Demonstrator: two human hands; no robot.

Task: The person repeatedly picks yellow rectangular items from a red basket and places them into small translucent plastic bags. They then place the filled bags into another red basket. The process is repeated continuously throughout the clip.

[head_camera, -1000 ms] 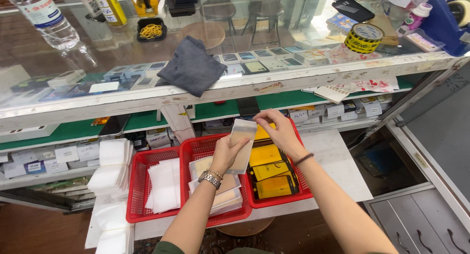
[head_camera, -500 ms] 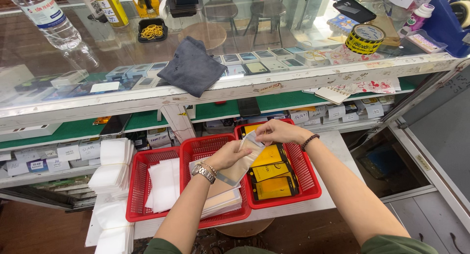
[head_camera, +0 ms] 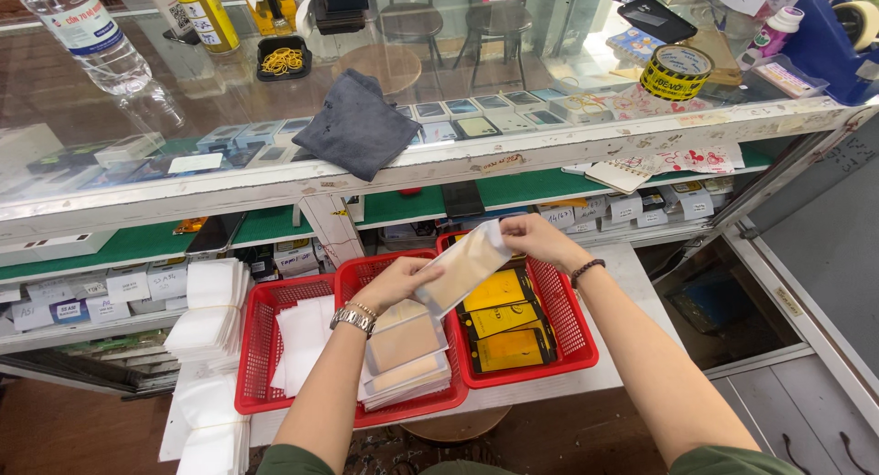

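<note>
Both my hands hold a flat pale packet in a clear sleeve (head_camera: 464, 265) above three red baskets. My left hand (head_camera: 396, 283), with a metal watch on the wrist, grips its lower end. My right hand (head_camera: 536, 239), with a dark bracelet, pinches its upper end. Under it, the middle red basket (head_camera: 348, 281) holds a stack of similar tan packets (head_camera: 405, 351). The right red basket (head_camera: 572, 324) holds yellow and black packets (head_camera: 502, 321). The left red basket (head_camera: 256, 347) holds white sheets (head_camera: 298, 342).
A glass display counter (head_camera: 513, 136) runs across above, carrying a grey cloth (head_camera: 357, 125), a water bottle (head_camera: 84, 31), a tape roll (head_camera: 675, 72) and a black dish of rubber bands (head_camera: 282, 59). White envelope stacks (head_camera: 209, 310) sit left of the baskets. Grey cabinet (head_camera: 806, 292) at right.
My hands have tilted the packet from upright to slanting, lower left to upper right, and moved it slightly rightward over the baskets. My right hand shifted to its upper end.
</note>
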